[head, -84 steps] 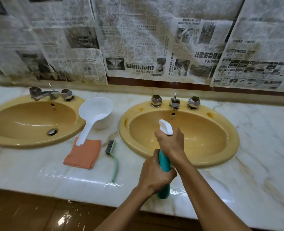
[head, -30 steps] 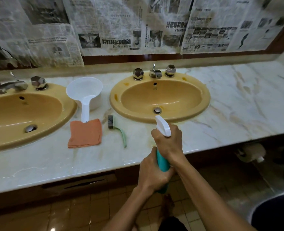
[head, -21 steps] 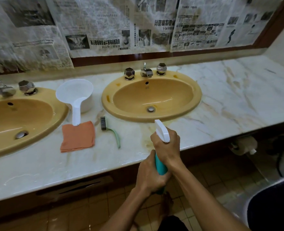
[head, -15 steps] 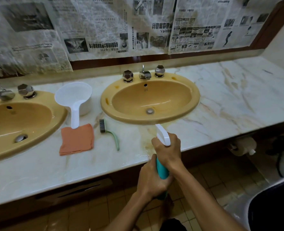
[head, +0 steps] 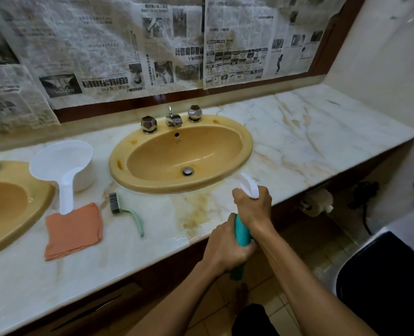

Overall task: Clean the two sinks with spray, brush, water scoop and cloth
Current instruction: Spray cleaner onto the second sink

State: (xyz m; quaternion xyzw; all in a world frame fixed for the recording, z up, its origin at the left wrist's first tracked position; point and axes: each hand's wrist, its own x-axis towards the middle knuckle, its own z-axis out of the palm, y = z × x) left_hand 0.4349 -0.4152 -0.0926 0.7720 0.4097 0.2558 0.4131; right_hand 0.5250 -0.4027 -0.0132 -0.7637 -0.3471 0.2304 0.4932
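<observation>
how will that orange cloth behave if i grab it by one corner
The orange cloth lies flat and folded in thin layers, so it will probably go floppy and unfold when lifted by a corner. It looks light. The white scoop has its handle end on the cloth's far edge, so pulling may drag or tip the scoop.

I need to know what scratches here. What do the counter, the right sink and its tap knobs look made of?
Counter: polished marble by its look, white with tan veins, glossy.
Right sink: glazed ceramic probably, mustard yellow, smooth sheen.
Tap knobs: faceted chromed metal, mirror-bright.
</observation>
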